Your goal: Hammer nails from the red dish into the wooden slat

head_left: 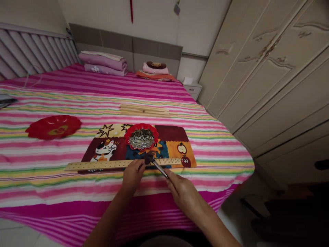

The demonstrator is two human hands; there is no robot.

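Observation:
My right hand grips a hammer by its handle. The dark hammer head is over a long, narrow wooden strip. My left hand is closed at the strip, just left of the hammer head; whatever its fingertips pinch is hidden. Small holes or dark dots run along the strip's left part, and several nails stick up from its right part. Beyond the strip, a red scalloped bowl is full of loose silvery nails. Bowl and strip both rest on a patterned mat.
Several wooden strips lie farther back on the striped bedspread. On the left is a red scalloped plate or lid. Folded purple bedding and another folded pile sit by the headboard. Wardrobe doors line the right side.

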